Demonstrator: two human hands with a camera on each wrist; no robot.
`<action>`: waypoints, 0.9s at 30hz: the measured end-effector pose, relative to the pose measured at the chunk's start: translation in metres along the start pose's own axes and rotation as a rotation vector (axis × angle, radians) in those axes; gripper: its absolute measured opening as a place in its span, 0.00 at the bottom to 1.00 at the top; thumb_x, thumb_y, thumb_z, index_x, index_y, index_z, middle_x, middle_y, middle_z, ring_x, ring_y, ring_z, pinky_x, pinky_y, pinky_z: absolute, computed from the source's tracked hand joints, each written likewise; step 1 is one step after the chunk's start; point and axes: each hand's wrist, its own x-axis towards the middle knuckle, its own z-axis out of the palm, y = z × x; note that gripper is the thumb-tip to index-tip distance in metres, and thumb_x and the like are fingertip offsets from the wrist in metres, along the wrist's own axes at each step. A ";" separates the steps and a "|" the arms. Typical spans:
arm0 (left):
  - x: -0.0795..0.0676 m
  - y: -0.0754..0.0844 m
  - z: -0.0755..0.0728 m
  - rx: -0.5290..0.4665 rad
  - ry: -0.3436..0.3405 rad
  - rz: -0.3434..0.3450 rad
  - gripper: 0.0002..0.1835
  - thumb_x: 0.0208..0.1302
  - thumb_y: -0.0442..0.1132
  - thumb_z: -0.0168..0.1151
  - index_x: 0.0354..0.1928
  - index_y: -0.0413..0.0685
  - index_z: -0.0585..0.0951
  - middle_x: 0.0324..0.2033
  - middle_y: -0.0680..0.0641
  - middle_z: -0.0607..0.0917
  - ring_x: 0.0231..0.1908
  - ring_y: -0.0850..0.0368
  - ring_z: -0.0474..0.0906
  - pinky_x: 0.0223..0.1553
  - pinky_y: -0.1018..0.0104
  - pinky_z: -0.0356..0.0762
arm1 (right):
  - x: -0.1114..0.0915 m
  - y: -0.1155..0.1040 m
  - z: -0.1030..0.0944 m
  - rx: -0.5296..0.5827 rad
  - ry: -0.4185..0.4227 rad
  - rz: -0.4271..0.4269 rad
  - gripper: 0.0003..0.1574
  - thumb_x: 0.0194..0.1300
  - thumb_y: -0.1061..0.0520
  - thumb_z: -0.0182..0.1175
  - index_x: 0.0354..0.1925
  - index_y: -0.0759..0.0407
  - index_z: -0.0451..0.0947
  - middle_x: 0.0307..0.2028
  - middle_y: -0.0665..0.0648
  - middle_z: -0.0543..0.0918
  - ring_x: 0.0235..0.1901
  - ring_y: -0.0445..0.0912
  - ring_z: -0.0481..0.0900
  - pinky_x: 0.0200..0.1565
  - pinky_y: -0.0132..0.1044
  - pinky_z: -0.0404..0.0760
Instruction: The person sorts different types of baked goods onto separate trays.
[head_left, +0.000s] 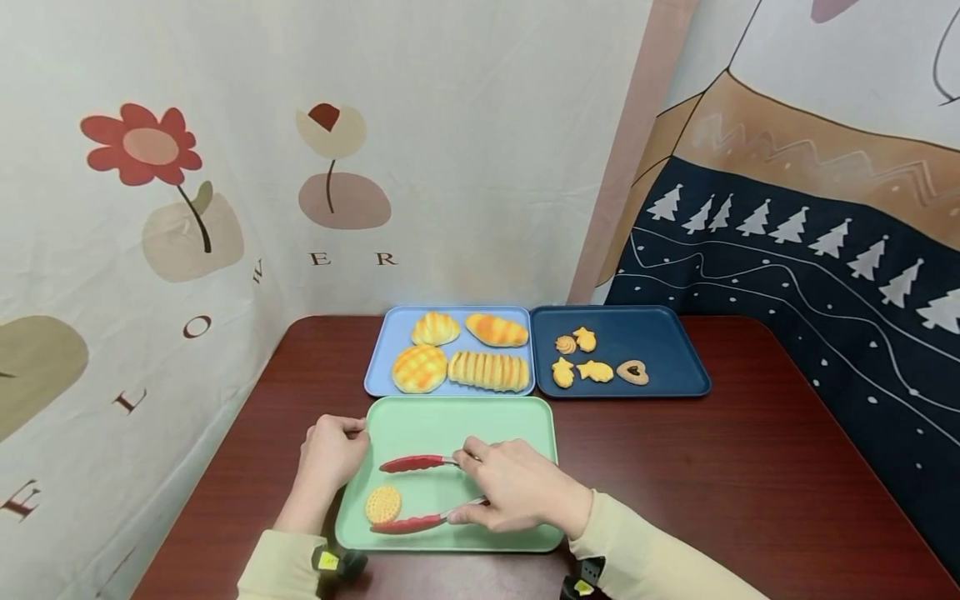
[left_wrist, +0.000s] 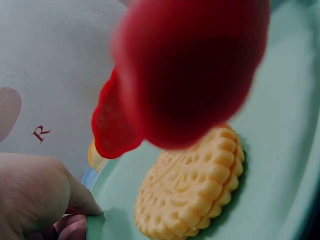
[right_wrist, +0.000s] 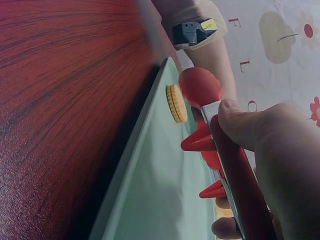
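My right hand holds a pair of red-tipped tongs over the green tray, their two arms spread wide. Between and just beside the tips, at the tray's left side, lies a round yellow sandwich cookie; its scalloped edge and dotted face fill much of the left wrist view. The near tip overlaps the cookie's lower edge in the head view. With thumb and fingers, my left hand pinches the tray's left rim. In the right wrist view the tongs lie under my thumb.
Behind the green tray, a light blue tray bears several breads, such as a long ridged loaf. To its right, a dark blue tray carries small cookies, including a heart-shaped one. All stand on a reddish-brown table before a printed curtain.
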 end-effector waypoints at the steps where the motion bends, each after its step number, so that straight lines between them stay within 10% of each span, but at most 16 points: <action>1: 0.000 0.000 0.000 0.001 0.001 0.000 0.17 0.68 0.37 0.64 0.53 0.38 0.90 0.49 0.34 0.89 0.37 0.44 0.84 0.29 0.56 0.76 | 0.000 0.000 0.001 -0.008 0.003 -0.005 0.42 0.73 0.24 0.55 0.60 0.58 0.82 0.40 0.47 0.76 0.22 0.33 0.65 0.24 0.29 0.67; 27: -0.001 -0.001 0.000 0.007 0.012 0.006 0.16 0.68 0.38 0.64 0.52 0.39 0.91 0.49 0.35 0.90 0.36 0.44 0.84 0.30 0.55 0.76 | 0.005 -0.001 0.011 -0.055 0.020 -0.042 0.35 0.75 0.27 0.55 0.53 0.53 0.84 0.38 0.45 0.76 0.19 0.32 0.61 0.21 0.28 0.63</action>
